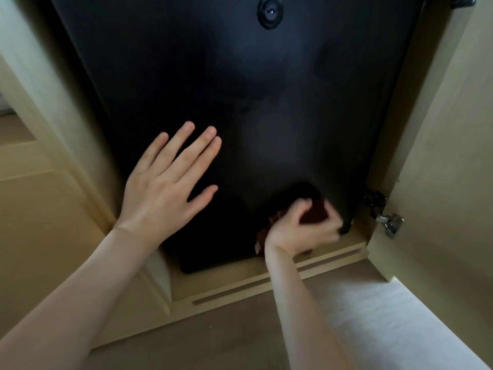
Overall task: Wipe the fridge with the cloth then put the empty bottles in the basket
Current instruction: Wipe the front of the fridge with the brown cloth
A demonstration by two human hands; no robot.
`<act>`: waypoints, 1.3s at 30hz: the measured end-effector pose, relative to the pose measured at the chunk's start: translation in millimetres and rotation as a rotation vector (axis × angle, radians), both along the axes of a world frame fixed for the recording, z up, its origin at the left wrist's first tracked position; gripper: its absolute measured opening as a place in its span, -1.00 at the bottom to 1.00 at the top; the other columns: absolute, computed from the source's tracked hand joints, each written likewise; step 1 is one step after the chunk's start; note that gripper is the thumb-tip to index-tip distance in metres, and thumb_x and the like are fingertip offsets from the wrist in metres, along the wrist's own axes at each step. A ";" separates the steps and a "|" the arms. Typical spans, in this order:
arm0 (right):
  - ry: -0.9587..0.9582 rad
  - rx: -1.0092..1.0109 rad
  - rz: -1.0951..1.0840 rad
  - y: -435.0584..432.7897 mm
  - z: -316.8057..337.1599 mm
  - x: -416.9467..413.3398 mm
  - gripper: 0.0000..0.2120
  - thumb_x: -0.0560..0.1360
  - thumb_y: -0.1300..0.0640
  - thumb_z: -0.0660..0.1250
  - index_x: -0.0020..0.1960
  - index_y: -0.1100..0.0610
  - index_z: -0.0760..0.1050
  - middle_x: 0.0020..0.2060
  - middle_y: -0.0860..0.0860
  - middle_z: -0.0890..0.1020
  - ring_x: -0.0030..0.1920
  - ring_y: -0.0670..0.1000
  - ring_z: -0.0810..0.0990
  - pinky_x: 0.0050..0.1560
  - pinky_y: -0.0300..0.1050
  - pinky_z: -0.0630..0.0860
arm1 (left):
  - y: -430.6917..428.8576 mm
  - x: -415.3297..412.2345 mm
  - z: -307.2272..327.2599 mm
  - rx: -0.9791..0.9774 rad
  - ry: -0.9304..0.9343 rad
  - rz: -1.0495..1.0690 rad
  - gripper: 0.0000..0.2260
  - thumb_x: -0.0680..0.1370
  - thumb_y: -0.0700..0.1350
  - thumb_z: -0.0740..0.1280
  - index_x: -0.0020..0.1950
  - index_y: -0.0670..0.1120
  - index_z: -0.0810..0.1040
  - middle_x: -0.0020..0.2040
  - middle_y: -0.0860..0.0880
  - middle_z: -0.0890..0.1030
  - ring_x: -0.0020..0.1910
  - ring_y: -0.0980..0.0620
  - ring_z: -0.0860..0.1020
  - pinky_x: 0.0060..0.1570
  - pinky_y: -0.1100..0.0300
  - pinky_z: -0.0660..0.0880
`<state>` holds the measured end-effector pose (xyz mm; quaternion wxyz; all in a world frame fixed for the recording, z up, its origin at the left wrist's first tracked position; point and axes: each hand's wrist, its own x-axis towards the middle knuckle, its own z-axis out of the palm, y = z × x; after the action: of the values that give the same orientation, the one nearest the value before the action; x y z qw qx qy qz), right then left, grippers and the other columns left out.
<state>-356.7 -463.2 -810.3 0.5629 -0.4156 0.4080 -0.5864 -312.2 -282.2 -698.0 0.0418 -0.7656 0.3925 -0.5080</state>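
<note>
A small black fridge fills the middle of the view, set inside a pale wooden cabinet, its door closed. My left hand lies flat against the lower left of the fridge door, fingers spread, holding nothing. My right hand is closed around a dark reddish-brown cloth and presses it on the door's lower right corner; the hand is blurred. No bottles or basket are in view.
A round lock sits near the top of the fridge door. The cabinet door stands open on the right, with metal hinges near my right hand. The cabinet base ledge runs below the fridge, with floor in front.
</note>
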 end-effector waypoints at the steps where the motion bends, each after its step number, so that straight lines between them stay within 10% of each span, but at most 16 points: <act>1: 0.036 0.144 0.035 3.6 -16.1 -4.4 -0.65 0.54 0.06 0.36 0.28 0.10 0.39 0.22 0.12 0.38 0.09 0.06 0.50 0.03 0.09 0.63 | 0.1 -2.1 0.0 0.001 0.009 0.003 -0.42 0.63 0.10 0.24 0.60 -0.06 0.18 0.60 -0.02 0.19 0.59 -0.05 0.10 0.55 -0.03 0.06; 8: -0.129 -0.050 -0.017 34.7 41.6 8.2 -0.76 0.50 -0.01 0.35 0.13 -0.06 0.41 0.08 -0.08 0.34 -0.02 -0.23 0.46 -0.19 -0.53 0.42 | 5.7 -5.4 7.8 0.055 0.028 0.021 -0.40 0.61 0.08 0.24 0.60 -0.07 0.16 0.60 -0.02 0.17 0.59 -0.04 0.09 0.56 0.03 0.00; 14: -0.030 -0.416 0.029 69.5 27.8 16.7 -0.69 0.48 0.10 0.42 0.17 0.11 0.46 0.10 0.03 0.34 0.01 0.00 0.49 -0.04 -0.41 0.48 | 9.3 -9.2 12.3 0.085 0.068 0.046 -0.38 0.60 0.07 0.26 0.61 -0.07 0.15 0.61 -0.02 0.15 0.60 -0.05 0.07 0.57 0.05 -0.02; 19: 0.128 0.006 0.182 89.9 -26.2 -1.4 -0.64 0.50 0.05 0.37 0.23 0.13 0.39 0.15 0.15 0.34 0.00 0.13 0.49 -0.14 -0.08 0.53 | 15.8 -19.8 24.2 0.154 0.069 0.069 -0.35 0.56 -0.01 0.37 0.58 -0.11 0.20 0.59 -0.05 0.21 0.57 -0.09 0.15 0.52 0.00 0.15; 25: -0.136 -0.141 0.226 129.6 48.2 10.4 -0.71 0.50 0.00 0.39 0.18 -0.07 0.40 0.09 -0.08 0.30 0.04 -0.23 0.46 -0.14 -0.44 0.47 | 26.9 -28.5 46.2 0.166 0.115 0.074 -0.35 0.49 -0.10 0.45 0.54 -0.11 0.30 0.56 -0.06 0.27 0.56 -0.07 0.20 0.43 0.03 0.27; 31: 0.002 -0.395 0.218 148.4 25.1 10.2 -0.66 0.47 0.17 0.47 0.19 0.16 0.48 0.11 0.12 0.36 0.04 -0.05 0.45 0.02 -0.37 0.52 | 29.3 -31.6 48.7 0.106 0.162 0.078 -0.38 0.50 -0.14 0.44 0.53 -0.11 0.32 0.56 -0.06 0.29 0.55 -0.07 0.20 0.44 0.02 0.24; 34: 0.154 -0.125 0.379 149.2 -20.0 -4.7 -0.60 0.50 0.16 0.46 0.25 0.08 0.38 0.16 0.07 0.29 0.09 0.11 0.49 -0.06 -0.13 0.61 | 30.1 -33.1 48.3 0.104 0.179 0.073 -0.39 0.51 -0.14 0.43 0.53 -0.11 0.32 0.56 -0.06 0.28 0.56 -0.08 0.19 0.45 0.01 0.23; 39: 0.102 -0.030 0.524 131.8 -33.5 -20.7 -0.64 0.52 0.06 0.43 0.14 -0.18 0.31 0.08 -0.06 0.29 0.00 -0.04 0.50 -0.24 -0.38 0.45 | 27.6 -35.0 44.3 0.092 0.199 0.067 -0.43 0.53 -0.16 0.39 0.53 -0.12 0.32 0.55 -0.07 0.29 0.55 -0.09 0.19 0.47 -0.02 0.21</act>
<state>-377.3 -331.4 -843.8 0.6679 -0.5447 0.3055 -0.4049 -347.2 -254.6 -653.7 0.0550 -0.8222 0.3918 -0.4093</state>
